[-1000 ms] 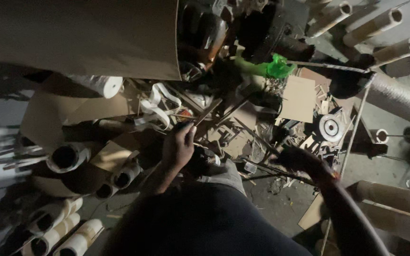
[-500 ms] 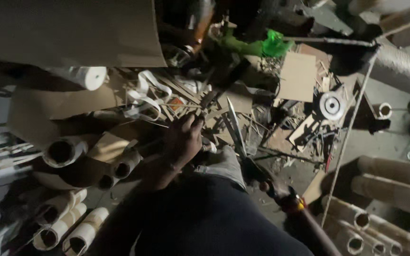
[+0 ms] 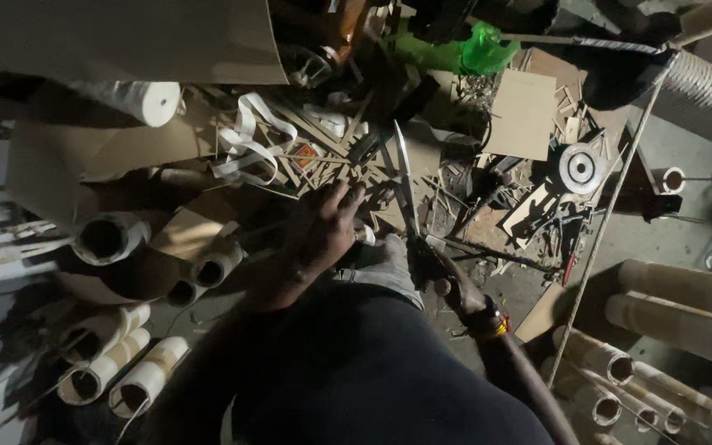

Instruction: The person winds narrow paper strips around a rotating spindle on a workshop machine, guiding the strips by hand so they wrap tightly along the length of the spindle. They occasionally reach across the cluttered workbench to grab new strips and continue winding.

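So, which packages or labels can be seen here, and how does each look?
Small box: among the wood scraps, above the left hand; flat, rectangular, orange-red with a pale patch.
Green bag: top centre, crumpled, bright green plastic.
No screens or signs show.

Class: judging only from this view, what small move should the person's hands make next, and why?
Probably close the long scissors held in the right hand: their blades point into the cardboard strips, and the left hand reaches toward those strips, seemingly steadying them.

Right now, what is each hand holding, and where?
Right hand grips long shears by the handles. Left hand reaches into the wood scraps; a hold cannot be told.
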